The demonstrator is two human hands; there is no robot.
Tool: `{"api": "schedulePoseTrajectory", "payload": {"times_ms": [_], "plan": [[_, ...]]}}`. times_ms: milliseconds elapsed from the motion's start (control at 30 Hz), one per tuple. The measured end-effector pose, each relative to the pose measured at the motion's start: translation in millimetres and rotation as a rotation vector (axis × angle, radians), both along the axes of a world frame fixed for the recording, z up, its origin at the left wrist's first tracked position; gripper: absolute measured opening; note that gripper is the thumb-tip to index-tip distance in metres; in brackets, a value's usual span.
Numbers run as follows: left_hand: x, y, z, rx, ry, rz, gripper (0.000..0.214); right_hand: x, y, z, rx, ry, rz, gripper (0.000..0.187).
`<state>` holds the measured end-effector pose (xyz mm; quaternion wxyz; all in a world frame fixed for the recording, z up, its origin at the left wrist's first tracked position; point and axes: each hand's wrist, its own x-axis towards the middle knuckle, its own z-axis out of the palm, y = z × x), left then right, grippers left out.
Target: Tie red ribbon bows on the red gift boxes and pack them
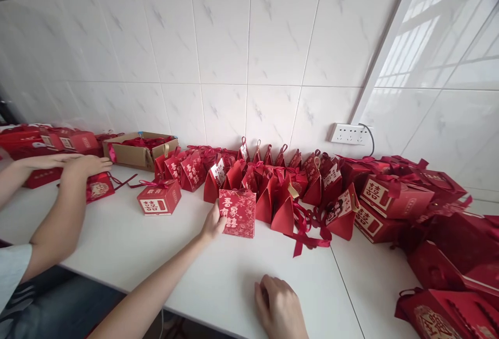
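My left hand [212,222] grips the left edge of a red gift box [238,214] with white lettering and a floral print, standing upright on the white table. Its thumb lies across the front face. Nearer to me, my right hand [281,305] rests on the table with its fingers curled in; no object shows in it. Just behind the held box stand several red triangular gift boxes [235,173] with ribbon loops. To its right lies a tangle of red ribbon [312,237]. A small red box with a white label [159,198] sits to its left.
A co-worker's hands [83,165] are over a red box [99,187] at the left. Behind them is an open cardboard box [132,158]. Stacked red boxes [393,196] line the right side, and a power strip [351,134] is on the tiled wall.
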<state>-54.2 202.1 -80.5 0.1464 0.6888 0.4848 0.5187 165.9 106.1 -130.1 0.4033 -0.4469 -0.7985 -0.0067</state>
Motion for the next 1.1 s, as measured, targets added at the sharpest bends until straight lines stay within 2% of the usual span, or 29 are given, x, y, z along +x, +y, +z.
{"api": "schedulePoseTrajectory", "payload": {"times_ms": [67,133,200,267,333,433,500,567,633,700,767,833,933,1100], "plan": [[4,9,-3.2,-0.004,-0.029,-0.007,0.034,3,5,16.0,-0.071,0.087,0.061,0.031],[8,15,-6.0,-0.018,-0.06,-0.002,0.033,7,18,39.6,-0.101,0.153,0.106,0.02],[13,15,-7.1,-0.045,-0.079,-0.014,0.033,9,38,65.6,-0.018,0.186,0.078,0.012],[19,10,-6.2,-0.087,-0.074,-0.059,0.032,7,62,87.6,0.004,0.207,0.073,0.028],[24,2,-4.2,-0.133,-0.051,-0.121,0.032,3,84,102.4,-0.067,0.2,0.173,0.036],[26,-9,0.6,-0.192,-0.007,-0.218,0.034,-4,106,116.0,-0.211,0.161,0.303,0.013],[23,-12,8.1,-0.202,-0.019,-0.262,0.038,-7,112,126.6,-0.244,0.118,0.344,0.017],[20,-13,22.9,-0.152,-0.064,-0.25,0.047,-7,115,141.1,-0.288,0.024,0.396,0.018],[20,-10,46.1,-0.061,-0.068,-0.213,0.054,-6,118,157.5,-0.365,-0.091,0.453,0.014],[24,-4,74.5,-0.026,0.046,-0.254,0.039,-4,121,172.0,-0.428,-0.151,0.486,0.009],[34,4,102.5,-0.092,0.166,-0.299,0.022,-3,124,182.6,-0.447,-0.177,0.468,0.01],[46,11,125.7,-0.143,0.188,-0.283,0.015,1,124,190.4,-0.399,-0.173,0.4,0.014],[64,15,149.3,-0.134,0.131,-0.296,0.018,10,117,200.0,-0.248,-0.094,0.327,0.02],[81,-1,167.2,-0.064,0.038,-0.311,0.022,31,104,209.2,0.027,0.054,0.302,0.02]]}}
